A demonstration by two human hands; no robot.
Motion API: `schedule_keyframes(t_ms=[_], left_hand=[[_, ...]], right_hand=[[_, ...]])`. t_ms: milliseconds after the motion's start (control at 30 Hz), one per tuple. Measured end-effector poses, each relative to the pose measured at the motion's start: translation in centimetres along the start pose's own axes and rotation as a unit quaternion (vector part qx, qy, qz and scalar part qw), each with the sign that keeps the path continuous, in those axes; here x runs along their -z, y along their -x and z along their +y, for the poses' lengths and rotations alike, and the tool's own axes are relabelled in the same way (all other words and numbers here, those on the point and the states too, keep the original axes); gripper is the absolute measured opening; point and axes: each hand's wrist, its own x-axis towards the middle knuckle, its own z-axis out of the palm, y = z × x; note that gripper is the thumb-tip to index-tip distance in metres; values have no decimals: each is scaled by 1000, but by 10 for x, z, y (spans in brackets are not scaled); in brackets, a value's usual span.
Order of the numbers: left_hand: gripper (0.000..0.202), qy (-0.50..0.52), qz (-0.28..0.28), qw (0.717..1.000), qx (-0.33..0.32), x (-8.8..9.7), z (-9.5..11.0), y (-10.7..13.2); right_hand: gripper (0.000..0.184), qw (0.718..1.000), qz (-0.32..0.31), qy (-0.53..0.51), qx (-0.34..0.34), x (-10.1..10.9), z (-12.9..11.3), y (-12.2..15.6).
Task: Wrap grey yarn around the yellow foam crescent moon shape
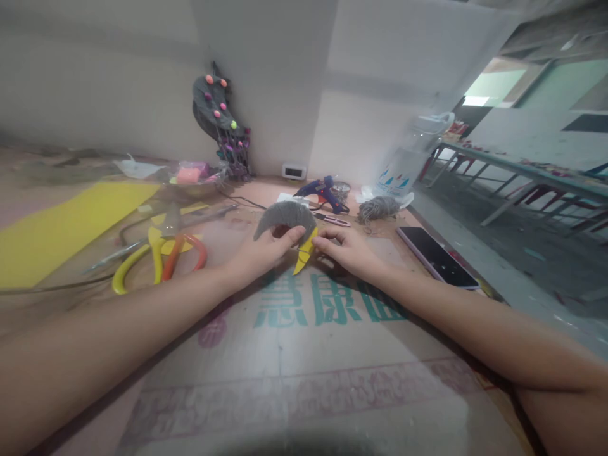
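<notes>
Both my hands meet at the middle of the table over a crescent-shaped craft piece [285, 216]. Its upper part is wrapped in grey yarn and its lower tip [305, 253] is bare yellow. My left hand [263, 252] grips the grey part from the left, thumb on top. My right hand [346, 248] pinches the piece at the yellow end from the right, fingers curled. The piece is held just above the printed cardboard sheet [304, 354] that covers the table.
Yellow and orange-handled scissors [159, 256] lie to the left, by a yellow foam sheet [57, 231]. A blue glue gun [323, 191], a small cutter [332, 220] and a grey yarn bundle [379, 208] sit behind. A dark phone [437, 256] lies at the right edge. A decorated grey ornament [221, 123] leans on the wall.
</notes>
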Motion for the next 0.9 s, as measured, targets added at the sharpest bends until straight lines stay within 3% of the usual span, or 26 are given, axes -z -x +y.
schedule_keyframes(t_ms=[233,400,600,900], left_hand=[[39,20,-22,999,-20,-2,0,3],[41,-21,-11,1000,-7,-1,1,2],[50,-91,-14,995,36,0,0,0],[51,-48,-10,998,27,1,-4,-2]], right_hand=[[20,1000,8,23,7,-2,-1,0],[18,999,0,32,10,-1,-2,1],[27,1000,-4,-1,-11,-1,-3,3],[33,999,19,-23,-15,-3,1,4]])
